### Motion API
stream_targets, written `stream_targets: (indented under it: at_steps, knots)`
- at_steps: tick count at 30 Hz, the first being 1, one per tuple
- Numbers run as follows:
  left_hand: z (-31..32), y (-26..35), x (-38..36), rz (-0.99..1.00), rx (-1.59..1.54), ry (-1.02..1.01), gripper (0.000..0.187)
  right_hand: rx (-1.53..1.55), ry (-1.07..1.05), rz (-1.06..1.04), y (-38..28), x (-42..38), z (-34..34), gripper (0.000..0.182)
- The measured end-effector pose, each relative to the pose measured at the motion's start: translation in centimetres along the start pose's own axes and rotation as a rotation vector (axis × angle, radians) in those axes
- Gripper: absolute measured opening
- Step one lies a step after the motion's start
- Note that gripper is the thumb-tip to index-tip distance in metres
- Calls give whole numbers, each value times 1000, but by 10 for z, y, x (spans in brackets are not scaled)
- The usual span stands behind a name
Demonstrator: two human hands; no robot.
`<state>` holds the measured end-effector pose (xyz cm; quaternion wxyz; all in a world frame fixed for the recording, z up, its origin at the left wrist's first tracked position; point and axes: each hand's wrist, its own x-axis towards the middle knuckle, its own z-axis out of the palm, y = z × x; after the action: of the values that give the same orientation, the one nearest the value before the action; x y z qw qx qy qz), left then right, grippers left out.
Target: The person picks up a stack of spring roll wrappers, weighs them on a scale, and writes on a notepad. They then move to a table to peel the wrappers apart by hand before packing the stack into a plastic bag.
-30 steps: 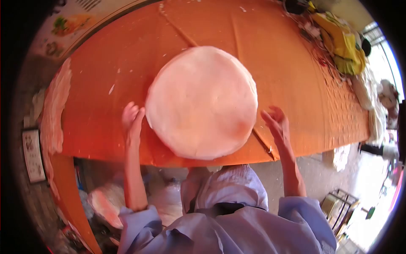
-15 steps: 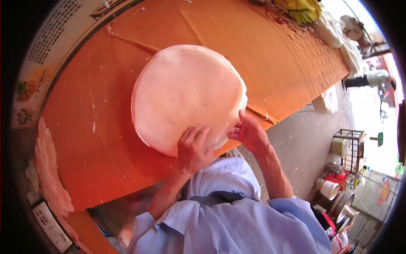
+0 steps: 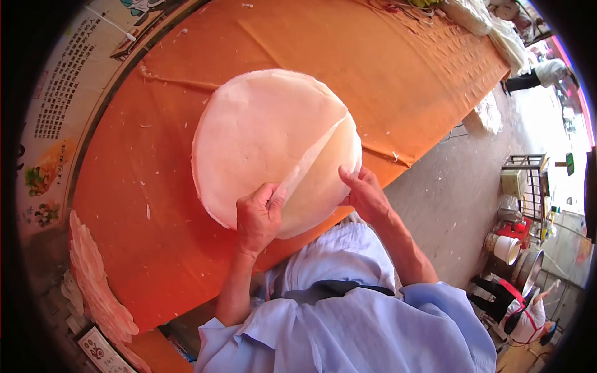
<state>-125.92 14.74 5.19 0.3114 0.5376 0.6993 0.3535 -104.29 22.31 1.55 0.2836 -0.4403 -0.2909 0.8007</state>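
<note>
A thick round stack of thin pale dough sheets lies on the orange cloth-covered table. My left hand is closed at the stack's near side, pinching the edge of the top dough sheet between thumb and fingers. This part of the sheet is folded back to the left along a slanting line, baring the smooth layer beneath. At the right edge of the stack, my right hand is open, its thumb apart from the fingers and close to the rim. Some of its fingertips are hidden.
Pale ruffled sheets hang over the table's left edge. White bundles sit at the far right corner. Pots and a white bucket stand on the floor at right. Two people are further off.
My left hand has gripped the top sheet's edge and drawn it left, folding it back. My right hand stays near the right rim. A second person has come into view at lower right.
</note>
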Motion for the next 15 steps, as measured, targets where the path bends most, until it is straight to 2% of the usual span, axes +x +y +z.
stream_targets:
  at_steps: [2,5,8,11,15]
  knots:
    - [-3,2,-3,-44,14,-43,17,9,13,1,0,1,1,47]
    - [7,13,-3,317,165,52,32,276,-95,52,-10,-2,15,46]
    - [19,20,-3,355,165,30,47,245,-123,-24,-7,8,22,47]
    - [15,20,-2,249,54,-13,46,196,-54,-37,-4,8,23,38]
    - [9,10,1,222,-44,-127,39,-8,21,-115,-3,7,14,35]
